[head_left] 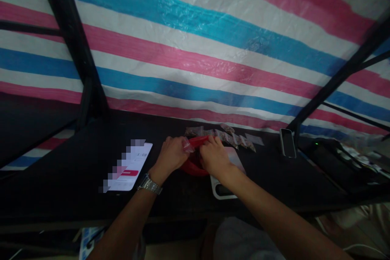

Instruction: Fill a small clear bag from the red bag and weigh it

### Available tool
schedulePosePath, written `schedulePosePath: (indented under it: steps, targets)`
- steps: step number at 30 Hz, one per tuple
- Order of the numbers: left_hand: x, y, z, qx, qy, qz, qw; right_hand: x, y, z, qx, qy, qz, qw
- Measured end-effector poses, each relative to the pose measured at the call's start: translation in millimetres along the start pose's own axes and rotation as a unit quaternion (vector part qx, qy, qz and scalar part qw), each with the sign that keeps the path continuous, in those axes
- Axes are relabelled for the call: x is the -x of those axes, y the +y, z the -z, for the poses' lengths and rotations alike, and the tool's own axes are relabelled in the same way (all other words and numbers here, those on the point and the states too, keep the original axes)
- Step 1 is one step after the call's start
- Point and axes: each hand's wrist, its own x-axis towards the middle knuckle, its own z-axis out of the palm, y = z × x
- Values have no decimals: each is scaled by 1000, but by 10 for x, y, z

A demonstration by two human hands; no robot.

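Note:
A red plastic bag [195, 169] stands with its mouth open on the black table, between my two hands. My left hand [173, 153] is closed at the bag's left rim, with a small clear plastic bag [188, 145] pinched at its fingertips. My right hand [215, 157] is closed on the right rim, its fingers partly hidden by the bag. What lies inside the red bag is too dark to make out. Under my right wrist is a white kitchen scale [217, 189], partly covered by the hand. Several small filled clear packets [240, 141] lie behind the bag.
A lit phone or tablet [134, 176] lies left of my left wrist. Another phone [287, 143] is at the right, near a black frame post [307, 109]. Striped plastic sheeting [195, 53] hangs behind the black table [179, 199]. Dark equipment [329, 166] sits farther right.

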Motion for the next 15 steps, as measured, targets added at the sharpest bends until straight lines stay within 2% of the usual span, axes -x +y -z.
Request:
schedulePosePath:
  steps: [4,15]
  targets:
    - [-3,-72,64,4,2,-3,1000,-9,-20,-17,1,3,3,1000]
    - [11,-183,140,82,-9,61,995,-67,-69,-98,2,20,1,1000]
